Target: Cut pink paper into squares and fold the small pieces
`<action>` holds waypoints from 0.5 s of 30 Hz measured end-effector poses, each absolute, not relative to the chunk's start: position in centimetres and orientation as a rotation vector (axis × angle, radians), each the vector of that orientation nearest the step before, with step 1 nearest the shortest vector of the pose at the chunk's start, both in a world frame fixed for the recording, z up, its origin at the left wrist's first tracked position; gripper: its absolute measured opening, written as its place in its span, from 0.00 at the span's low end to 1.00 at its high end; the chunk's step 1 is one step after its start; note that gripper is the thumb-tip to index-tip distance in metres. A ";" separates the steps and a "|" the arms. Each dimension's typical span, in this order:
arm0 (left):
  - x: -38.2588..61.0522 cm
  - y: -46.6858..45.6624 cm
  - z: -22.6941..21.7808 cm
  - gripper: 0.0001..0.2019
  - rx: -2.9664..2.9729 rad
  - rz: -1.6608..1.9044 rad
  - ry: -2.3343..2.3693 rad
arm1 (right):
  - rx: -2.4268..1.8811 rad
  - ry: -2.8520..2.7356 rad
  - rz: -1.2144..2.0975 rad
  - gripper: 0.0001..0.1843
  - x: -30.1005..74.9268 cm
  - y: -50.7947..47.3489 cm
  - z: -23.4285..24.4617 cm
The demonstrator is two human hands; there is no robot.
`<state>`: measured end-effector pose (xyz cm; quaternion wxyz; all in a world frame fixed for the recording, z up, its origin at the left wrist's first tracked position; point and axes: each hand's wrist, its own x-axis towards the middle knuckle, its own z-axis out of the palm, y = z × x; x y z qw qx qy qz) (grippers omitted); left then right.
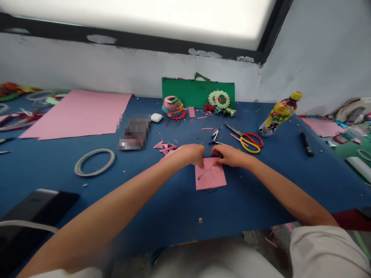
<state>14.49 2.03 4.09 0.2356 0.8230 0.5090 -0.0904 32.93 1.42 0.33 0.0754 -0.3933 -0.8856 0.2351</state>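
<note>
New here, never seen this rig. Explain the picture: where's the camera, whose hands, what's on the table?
There is no machine. One camera, worn on the person's head, looks forward and down, so the two bare hands are the wearer's own. The left hand and right hand meet at the upper part of a pink paper square, on which a thin stick-like item lies slantwise. Whether either hand grips or only touches it is too small to tell. On the blue table are also red-and-yellow-handled scissors, a yellow-capped bottle, a black marker and large pink sheets.
</note>
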 end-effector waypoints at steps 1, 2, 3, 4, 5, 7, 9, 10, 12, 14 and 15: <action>14.7 2.2 4.1 0.10 2.246 -0.247 1.396 | -1.157 -2.629 0.723 0.17 33.4 1.2 0.1; 14.7 2.2 4.1 0.09 2.240 -0.232 1.393 | -1.135 -2.602 0.736 0.20 34.0 0.9 -0.1; 14.7 2.1 4.0 0.08 2.237 -0.206 1.387 | -1.113 -2.579 0.743 0.22 34.5 0.5 -0.3; 14.5 1.9 3.8 0.08 2.236 -0.173 1.377 | -1.092 -2.560 0.747 0.24 35.1 0.1 -0.5; 14.3 1.6 3.7 0.07 2.238 -0.134 1.361 | -1.072 -2.549 0.748 0.26 35.8 -0.4 -0.7; 13.5 0.9 3.3 0.06 2.246 -0.040 1.322 | -1.067 -2.510 0.758 0.32 37.1 -1.2 -0.9; 12.6 0.1 3.1 0.07 2.257 0.068 1.293 | -1.143 -2.355 0.838 0.40 38.0 -1.9 -0.9; 12.1 -0.3 3.0 0.07 2.260 0.123 1.282 | -1.187 -2.258 0.875 0.41 38.2 -2.2 -0.8; 11.4 -1.2 3.3 0.07 2.257 0.216 1.258 | -1.232 -2.111 0.927 0.38 37.8 -2.9 -0.4; 11.0 -2.3 4.0 0.07 2.251 0.294 1.231 | -1.170 -2.052 0.999 0.32 36.5 -3.6 0.1; 10.8 -2.9 4.4 0.06 2.250 0.332 1.221 | -1.081 -1.990 1.113 0.30 35.6 -4.0 0.4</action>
